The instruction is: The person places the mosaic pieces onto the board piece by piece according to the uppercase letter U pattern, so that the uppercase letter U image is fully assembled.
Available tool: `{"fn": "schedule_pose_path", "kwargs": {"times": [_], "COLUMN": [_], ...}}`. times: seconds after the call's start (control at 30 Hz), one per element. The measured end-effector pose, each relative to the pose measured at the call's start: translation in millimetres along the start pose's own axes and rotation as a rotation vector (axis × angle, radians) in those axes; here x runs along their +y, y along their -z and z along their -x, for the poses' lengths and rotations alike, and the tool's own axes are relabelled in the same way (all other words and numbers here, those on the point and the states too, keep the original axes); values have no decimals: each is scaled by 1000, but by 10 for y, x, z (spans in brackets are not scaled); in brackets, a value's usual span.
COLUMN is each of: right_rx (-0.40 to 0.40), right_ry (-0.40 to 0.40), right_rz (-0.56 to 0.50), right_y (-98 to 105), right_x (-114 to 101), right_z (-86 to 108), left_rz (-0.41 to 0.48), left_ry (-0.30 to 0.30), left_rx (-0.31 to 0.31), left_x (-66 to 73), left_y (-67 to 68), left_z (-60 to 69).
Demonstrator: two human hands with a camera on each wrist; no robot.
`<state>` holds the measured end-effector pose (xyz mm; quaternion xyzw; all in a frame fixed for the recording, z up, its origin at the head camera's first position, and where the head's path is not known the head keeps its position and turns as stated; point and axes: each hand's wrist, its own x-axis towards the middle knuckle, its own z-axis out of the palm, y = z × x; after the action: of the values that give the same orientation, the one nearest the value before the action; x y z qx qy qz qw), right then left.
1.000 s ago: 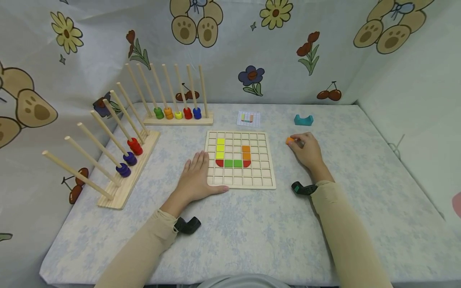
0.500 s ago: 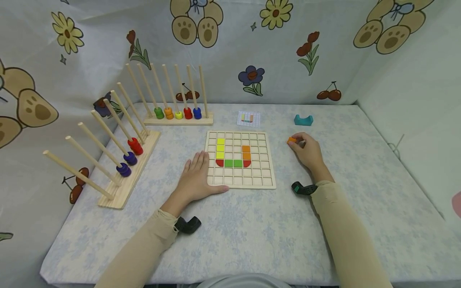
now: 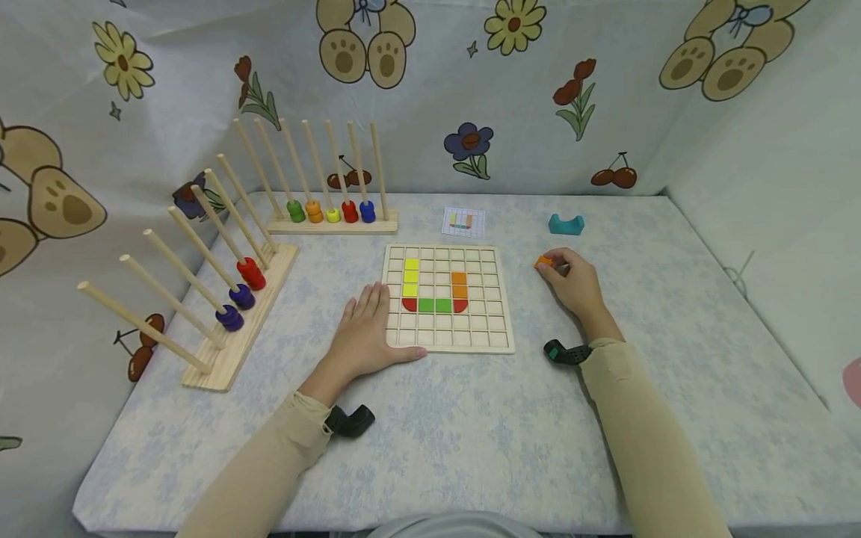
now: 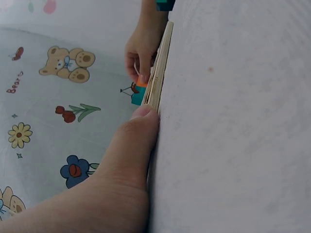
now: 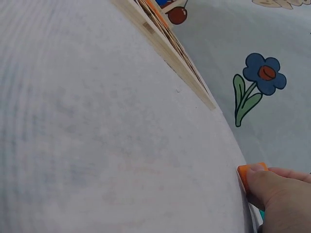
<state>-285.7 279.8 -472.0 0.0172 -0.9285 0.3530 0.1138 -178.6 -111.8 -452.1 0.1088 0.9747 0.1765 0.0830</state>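
A wooden grid board [image 3: 484,329] lies mid-table, with yellow, red, green and orange tiles set in a U shape on it. My left hand [image 3: 359,332] is spread flat against the board's left side, its thumb along the near edge; in the left wrist view the thumb [image 4: 131,141] touches the board's corner. To the right of the board, my right hand [image 3: 575,284] pinches a small orange block [image 3: 543,261] between thumb and fingers, low at the tabletop. The right wrist view shows the orange block [image 5: 245,174] under the thumb.
Behind the board lies a small pattern card [image 3: 464,223]. A teal curved block [image 3: 566,225] sits beyond my right hand. Two wooden peg racks with coloured rings, a back rack [image 3: 336,226] and a left rack [image 3: 245,329], stand upright. A patterned curtain [image 3: 417,112] hangs behind the table.
Both hands hold nearly the same places. The orange block in my right hand has turned slightly; otherwise nothing has moved.
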Motion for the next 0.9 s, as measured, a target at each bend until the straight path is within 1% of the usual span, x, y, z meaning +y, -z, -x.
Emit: {"fn": "schedule_pose_path", "kwargs": {"times": [0.27, 0.47, 0.57, 0.67, 0.8, 0.9], "right_rx": [-21, -37, -52, -85, -153, -213], "right_ry": [-24, -4, 5, 13, 27, 11], "right_rz": [-3, -16, -42, -72, -93, -102], "right_y": [-5, -5, -29, -70, -140, -211], "right_x": [-20, -110, -206, -328, -524, -706], "right_z": [-17, -27, -29, -35, -64, -105], "left_rz": [9, 5, 4, 7, 7, 6], "left_ry": [-4, -2, 0, -2, -5, -6], "left_rx": [10, 4, 2, 4, 6, 6], "left_x": [-9, -10, -8, -4, -5, -7], "left_y": [-13, -8, -1, 3, -4, -6], "left_z": [0, -3, -1, -1, 0, 2]}}
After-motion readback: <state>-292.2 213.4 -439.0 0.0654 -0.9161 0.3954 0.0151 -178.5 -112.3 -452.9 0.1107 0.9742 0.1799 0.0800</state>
